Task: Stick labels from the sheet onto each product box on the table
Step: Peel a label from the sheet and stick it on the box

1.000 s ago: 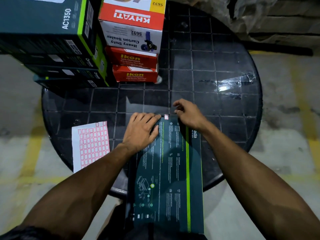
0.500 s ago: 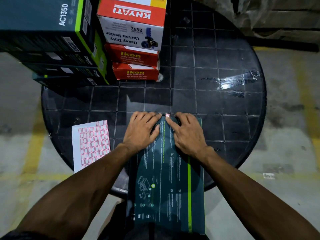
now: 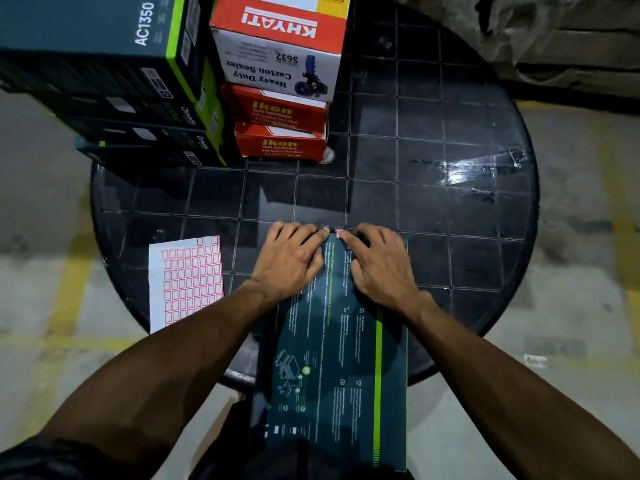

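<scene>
While both arms reach forward over the near edge of the round black table [image 3: 450, 188], the two hands lie flat on the far end of a long dark green box [image 3: 332, 358]. The left hand [image 3: 289, 261] rests palm down with its fingers stretched out and loose, gripping nothing. The right hand [image 3: 379, 268] also lies palm down, fingers spread, and its pointing finger presses on a small pink label [image 3: 337, 232] at the far edge of the box. The hand hides most of the label, so only a tiny corner shows. The box sticks out past the near edge of the table, and its near end is lost in the dark at the bottom. The label sheet [image 3: 185, 282] lies near the left edge of the table, well apart from the hands. At the far left edge stand stacked green boxes [image 3: 114, 81], cut off at the top, and beside them a pile of red and white boxes [image 3: 280, 84]. Small print on the boxes is too blurry to read.
</scene>
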Demonstrator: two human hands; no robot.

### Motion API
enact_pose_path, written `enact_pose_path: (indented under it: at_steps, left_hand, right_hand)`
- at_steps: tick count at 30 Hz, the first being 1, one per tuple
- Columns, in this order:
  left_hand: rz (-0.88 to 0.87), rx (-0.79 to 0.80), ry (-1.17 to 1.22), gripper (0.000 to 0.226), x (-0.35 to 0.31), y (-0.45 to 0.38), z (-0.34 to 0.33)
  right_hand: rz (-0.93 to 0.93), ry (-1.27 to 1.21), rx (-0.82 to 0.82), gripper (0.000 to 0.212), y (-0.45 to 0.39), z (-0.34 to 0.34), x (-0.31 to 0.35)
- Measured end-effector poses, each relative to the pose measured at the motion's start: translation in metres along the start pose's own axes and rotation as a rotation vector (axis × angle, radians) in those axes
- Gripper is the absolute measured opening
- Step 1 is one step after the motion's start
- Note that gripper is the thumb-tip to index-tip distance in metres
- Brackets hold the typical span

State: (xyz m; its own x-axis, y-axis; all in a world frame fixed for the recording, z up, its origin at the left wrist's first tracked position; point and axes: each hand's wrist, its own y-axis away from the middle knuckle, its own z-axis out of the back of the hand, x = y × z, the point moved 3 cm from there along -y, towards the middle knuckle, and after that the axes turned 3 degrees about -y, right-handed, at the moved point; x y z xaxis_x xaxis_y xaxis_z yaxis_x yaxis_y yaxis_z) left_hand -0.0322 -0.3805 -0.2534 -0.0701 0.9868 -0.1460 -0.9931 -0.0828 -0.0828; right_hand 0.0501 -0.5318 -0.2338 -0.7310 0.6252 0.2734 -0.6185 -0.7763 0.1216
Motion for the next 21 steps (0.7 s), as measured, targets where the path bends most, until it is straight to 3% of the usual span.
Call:
enact_pose_path:
  at_steps: [16,21]
  left_hand:
    - [-0.004,0.040,-0.030,0.044,0.001,-0.001,-0.003]
    - [0.005,0.060,-0.025,0.044,0.001,-0.002,-0.002]
  right_hand:
    - [-0.081,-0.075,-0.043,0.048,-0.010,-0.003,0.001]
    - [-0.098,-0.111,0.031,0.054,-0.018,0.001,-0.001]
